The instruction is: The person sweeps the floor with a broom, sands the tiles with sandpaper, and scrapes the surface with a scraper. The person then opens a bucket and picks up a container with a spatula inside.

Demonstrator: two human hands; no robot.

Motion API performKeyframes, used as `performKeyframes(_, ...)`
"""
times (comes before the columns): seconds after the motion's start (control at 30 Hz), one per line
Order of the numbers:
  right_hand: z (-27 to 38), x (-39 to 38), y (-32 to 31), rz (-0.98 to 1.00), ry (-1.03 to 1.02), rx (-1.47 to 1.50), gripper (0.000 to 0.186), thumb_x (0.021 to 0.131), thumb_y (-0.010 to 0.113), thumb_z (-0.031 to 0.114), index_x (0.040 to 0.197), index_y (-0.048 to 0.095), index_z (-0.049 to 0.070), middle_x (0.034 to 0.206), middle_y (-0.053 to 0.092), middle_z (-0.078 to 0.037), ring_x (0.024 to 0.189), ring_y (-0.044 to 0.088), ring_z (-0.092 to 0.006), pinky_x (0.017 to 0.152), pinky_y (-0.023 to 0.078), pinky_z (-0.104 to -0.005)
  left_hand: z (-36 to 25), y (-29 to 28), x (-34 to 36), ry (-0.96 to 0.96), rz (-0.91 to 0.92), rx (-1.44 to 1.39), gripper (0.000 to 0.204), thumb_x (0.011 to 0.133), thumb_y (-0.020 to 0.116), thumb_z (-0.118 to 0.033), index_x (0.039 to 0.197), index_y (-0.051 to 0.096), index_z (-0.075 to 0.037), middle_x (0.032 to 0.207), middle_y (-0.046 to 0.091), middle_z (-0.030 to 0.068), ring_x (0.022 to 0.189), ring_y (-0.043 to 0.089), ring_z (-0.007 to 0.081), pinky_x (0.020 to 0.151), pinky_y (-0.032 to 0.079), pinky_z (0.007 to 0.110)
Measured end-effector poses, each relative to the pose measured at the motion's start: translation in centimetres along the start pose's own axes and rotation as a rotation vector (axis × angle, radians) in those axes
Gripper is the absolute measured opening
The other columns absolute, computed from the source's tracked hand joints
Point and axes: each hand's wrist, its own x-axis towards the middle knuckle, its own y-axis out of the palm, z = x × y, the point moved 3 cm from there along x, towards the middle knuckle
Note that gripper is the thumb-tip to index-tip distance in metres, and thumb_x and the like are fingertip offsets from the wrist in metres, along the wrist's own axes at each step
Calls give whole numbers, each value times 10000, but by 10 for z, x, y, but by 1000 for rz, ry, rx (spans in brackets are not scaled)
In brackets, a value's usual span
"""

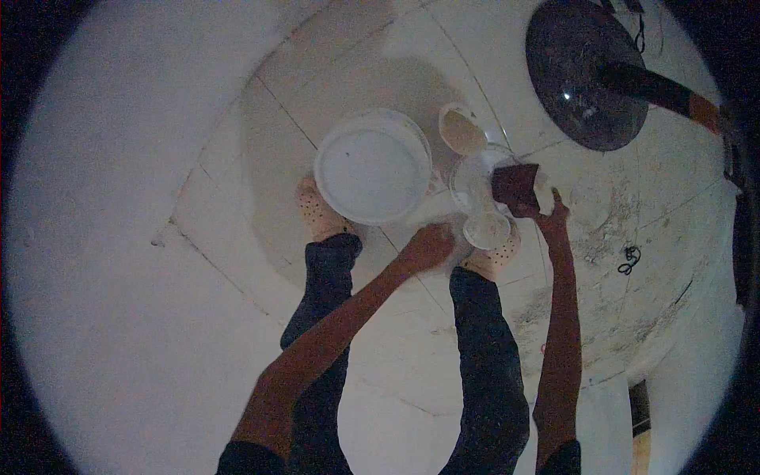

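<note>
My right hand (552, 212) grips a dark maroon, box-like container (516, 188) by its pale right end, tilted above a clear round dish (469, 186). My left hand (431, 244) hangs low between my feet, beside a small translucent round bowl (487, 230); its fingers blur, so I cannot tell whether it holds anything. Behind the dish stands an oval tub (461, 131) with light brown contents. Left of these sits a large white bucket (376, 176), with a pale, flat-looking surface inside its rim.
Pale clogs (321, 210) with small holes are on my feet, either side of the bucket. A fan-like stand with a round dark base (582, 75) rises at the far right. A black cord (629, 260) lies on the stained floor (602, 317). Wet-looking floor surrounds the bucket.
</note>
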Motion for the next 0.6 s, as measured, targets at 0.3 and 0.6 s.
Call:
performKeyframes(0.3, 275, -87, -43, 244, -159, 807, 594, 663, 735, 157, 1169, 442, 55, 1057, 478, -140, 950, 512, -262, 786, 452, -377, 96, -211, -94, -581, -733, -154, 564, 635, 725, -130, 1101, 425, -21, 1095, 465, 178, 1016, 484, 337, 843, 409, 408)
performKeyframes(0.6, 310, -93, -31, -86, -69, 502, 526, 572, 729, 47, 1028, 467, 51, 984, 466, -152, 908, 499, -324, 793, 412, -397, 96, -204, -84, -685, -655, -302, 688, 584, 772, -189, 1142, 413, -10, 1083, 462, 172, 1006, 486, 352, 835, 411, 434)
